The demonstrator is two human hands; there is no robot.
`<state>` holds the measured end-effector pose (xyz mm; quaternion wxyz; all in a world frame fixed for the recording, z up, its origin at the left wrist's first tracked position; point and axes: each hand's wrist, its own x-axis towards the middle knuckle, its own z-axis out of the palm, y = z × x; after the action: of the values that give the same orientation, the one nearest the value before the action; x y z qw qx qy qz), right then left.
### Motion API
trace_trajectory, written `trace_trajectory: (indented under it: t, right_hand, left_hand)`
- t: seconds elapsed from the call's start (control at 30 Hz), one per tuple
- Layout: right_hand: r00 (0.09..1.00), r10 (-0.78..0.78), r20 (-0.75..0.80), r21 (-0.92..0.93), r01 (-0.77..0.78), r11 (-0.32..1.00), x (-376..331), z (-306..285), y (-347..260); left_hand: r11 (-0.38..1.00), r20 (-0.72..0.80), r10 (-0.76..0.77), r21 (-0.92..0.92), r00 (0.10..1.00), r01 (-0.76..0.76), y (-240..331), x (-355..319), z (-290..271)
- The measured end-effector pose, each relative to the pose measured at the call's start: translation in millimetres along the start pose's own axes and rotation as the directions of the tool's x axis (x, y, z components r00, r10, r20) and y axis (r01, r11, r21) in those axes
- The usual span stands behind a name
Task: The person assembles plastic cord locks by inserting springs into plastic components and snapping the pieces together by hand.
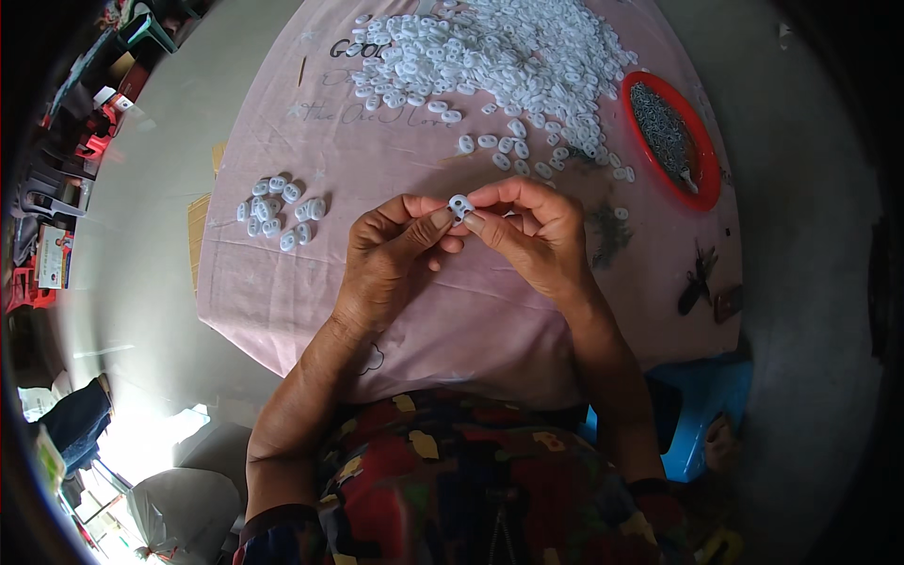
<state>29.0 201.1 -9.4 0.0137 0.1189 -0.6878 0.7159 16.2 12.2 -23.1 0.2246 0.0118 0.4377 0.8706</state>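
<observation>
1. Left hand [395, 247] and right hand [527, 231] pinch one white ring [460, 206] between fingertips, raised above the counter [282, 282] for close work; each grip closed on it.
2. Big pile [490, 56] lies ahead within reach; small pile [278, 209] sits apart on the left; red bowl [706, 184] of small metal parts at right.

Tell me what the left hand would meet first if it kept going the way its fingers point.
Probably the right hand: the left hand points up-right at the small white piece both pinch, and right fingertips sit just beyond it.

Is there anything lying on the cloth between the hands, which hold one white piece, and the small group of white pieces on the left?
Nothing visible. The white piece is pinched between the left hand and the right hand. Only bare pink cloth lies between them and the small group.
</observation>
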Motion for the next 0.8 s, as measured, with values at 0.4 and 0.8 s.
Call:
trace_trajectory:
  t: [0.4,0.8]
  right_hand:
    - [1.0,0.001,-0.023,0.026,0.0,1.0,-2.4,5.8,1.3]
    - [1.0,-0.007,-0.001,0.053,0.007,0.999,-1.2,5.6,0.6]
  left_hand:
    - [0.997,-0.002,0.002,-0.074,1.0,-0.002,-0.1,0.1,-4.8]
    - [0.995,0.03,-0.035,-0.095,0.999,0.038,5.3,-0.5,-6.0]
